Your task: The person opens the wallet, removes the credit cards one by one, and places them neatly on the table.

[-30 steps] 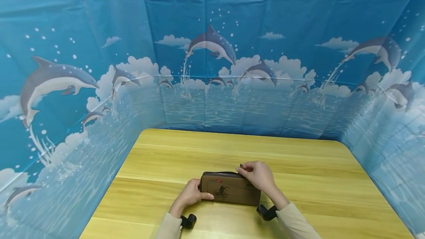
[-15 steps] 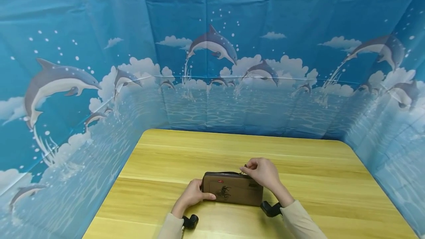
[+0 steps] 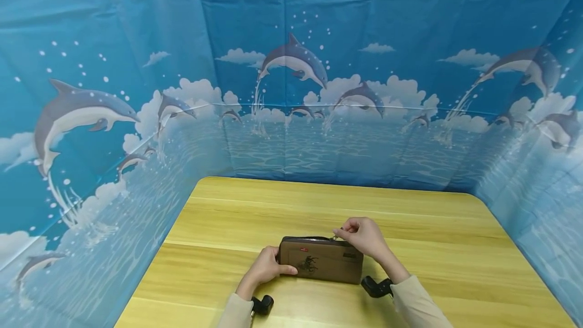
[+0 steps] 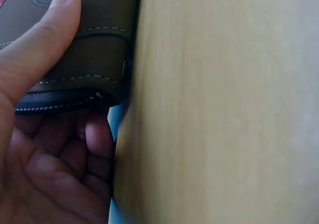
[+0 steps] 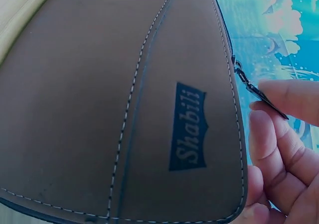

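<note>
brown pouch (image 3: 321, 265) stands on its edge on the table (image 3: 410, 216) between both hands. left hand (image 3: 265, 267) clamps its left end, thumb on the front. right hand (image 3: 363, 237) pinches the zipper pull (image 5: 259, 94) at the top right. risk: pull slips from the fingers, or the pouch tips if the left grip loosens.
</note>
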{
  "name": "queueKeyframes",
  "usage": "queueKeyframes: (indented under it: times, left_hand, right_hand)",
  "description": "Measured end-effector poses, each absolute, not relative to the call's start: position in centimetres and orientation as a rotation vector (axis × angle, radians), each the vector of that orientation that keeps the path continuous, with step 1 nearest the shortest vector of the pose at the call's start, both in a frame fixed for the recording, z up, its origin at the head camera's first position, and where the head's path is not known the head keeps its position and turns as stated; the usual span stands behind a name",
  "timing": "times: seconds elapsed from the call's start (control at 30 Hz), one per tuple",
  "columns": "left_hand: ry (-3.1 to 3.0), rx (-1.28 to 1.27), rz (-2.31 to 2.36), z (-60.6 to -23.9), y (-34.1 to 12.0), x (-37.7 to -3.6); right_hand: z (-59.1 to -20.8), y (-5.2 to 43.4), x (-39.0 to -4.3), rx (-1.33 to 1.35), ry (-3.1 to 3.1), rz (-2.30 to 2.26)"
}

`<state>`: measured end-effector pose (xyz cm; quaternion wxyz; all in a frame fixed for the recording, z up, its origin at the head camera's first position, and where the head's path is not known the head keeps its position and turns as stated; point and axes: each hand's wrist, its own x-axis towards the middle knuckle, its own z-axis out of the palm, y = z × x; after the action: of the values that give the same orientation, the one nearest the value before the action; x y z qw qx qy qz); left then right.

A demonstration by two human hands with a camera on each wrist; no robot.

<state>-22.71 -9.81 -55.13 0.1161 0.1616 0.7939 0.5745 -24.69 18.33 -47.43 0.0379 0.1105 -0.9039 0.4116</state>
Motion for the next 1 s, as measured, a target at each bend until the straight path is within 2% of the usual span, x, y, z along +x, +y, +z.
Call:
queueKeyframes:
  times: [0.07,0.4,1.0]
  left_hand:
    - [2.320,0.492,1.694,-54.6,-9.7,-22.5]
    - [2.310,0.485,1.683,-57.5,-10.0,-23.9]
    - [2.329,0.476,1.683,-57.6,-10.0,-23.9]
  right_hand:
    - [-47.6,18.5,-24.7,0.337,-2.771,1.292]
    - [-47.9,19.1,-24.7,0.268,-2.769,1.391]
    - [-48.1,21.2,-23.9,0.141,-2.762,1.589]
